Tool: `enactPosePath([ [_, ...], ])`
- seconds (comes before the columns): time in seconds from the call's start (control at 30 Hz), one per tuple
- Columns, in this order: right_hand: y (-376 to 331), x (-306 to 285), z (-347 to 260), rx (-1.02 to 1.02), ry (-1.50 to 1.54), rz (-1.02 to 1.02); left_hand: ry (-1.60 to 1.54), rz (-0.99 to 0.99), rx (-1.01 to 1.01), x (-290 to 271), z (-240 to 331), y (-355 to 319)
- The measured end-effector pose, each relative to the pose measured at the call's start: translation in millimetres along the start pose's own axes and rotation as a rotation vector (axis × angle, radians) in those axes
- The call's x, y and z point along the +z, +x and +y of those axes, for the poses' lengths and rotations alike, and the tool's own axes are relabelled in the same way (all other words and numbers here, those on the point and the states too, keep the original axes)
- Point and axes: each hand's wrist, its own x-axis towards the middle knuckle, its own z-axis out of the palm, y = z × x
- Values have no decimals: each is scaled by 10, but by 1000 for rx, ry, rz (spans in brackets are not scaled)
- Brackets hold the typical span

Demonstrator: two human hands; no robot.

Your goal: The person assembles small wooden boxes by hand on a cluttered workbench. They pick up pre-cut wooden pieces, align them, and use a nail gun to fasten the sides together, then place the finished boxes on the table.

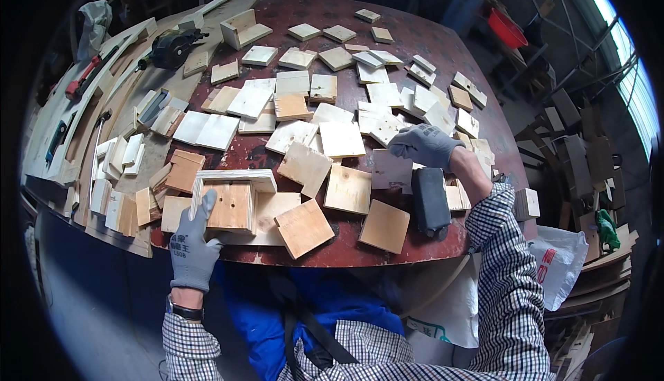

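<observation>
My left hand (193,251), in a grey work glove, grips the left end of a small open wooden box (266,182) at the table's near edge. One finger lies along a brown wood block (231,206) inside the box's frame; the other fingers are partly hidden. My right hand (425,146), gloved alike, is over the scattered wood squares on the right, its fingers curled. What they hold, if anything, is hidden. A dark grey, rounded oblong tool body (430,202) sits just below that wrist. Close by lie a shaded wood square (390,170) and a pale one (348,188).
Many square wood pieces (341,139) cover the dark red table (443,31). Wood strips and a black power tool (176,47) lie along the left side. A hose (443,287) hangs at the near edge. White sacks (559,263) and stacked boards stand right of the table.
</observation>
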Motion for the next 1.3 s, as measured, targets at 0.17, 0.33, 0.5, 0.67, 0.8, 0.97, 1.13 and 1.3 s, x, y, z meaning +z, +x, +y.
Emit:
enactPosePath([
  [0.17,62,-12,-97,27,-122,-11,7,1,0,-24,8,-16],
  [0.33,60,23,-75,-45,-160,35,-11,4,16,-19,-9,-15],
  [0.5,65,-16,-154,1,-133,-53,16,-7,5,-36,2,-16],
  [0.67,46,1,-148,12,-146,-59,-2,-20,-12,-31,2,-4],
  [0.8,50,12,-122,18,-130,-63,8,3,8,-11,-9,-11],
  [0.97,48,-16,-143,13,-137,-49,17,5,-3,-5,-6,-21],
  [1.13,104,-18,-316,-5,-186,59,4,-6,19,-26,15,-8],
  [1.3,363,169,-411,-56,-295,262,24,-22,-16,-20,-12,-12],
])
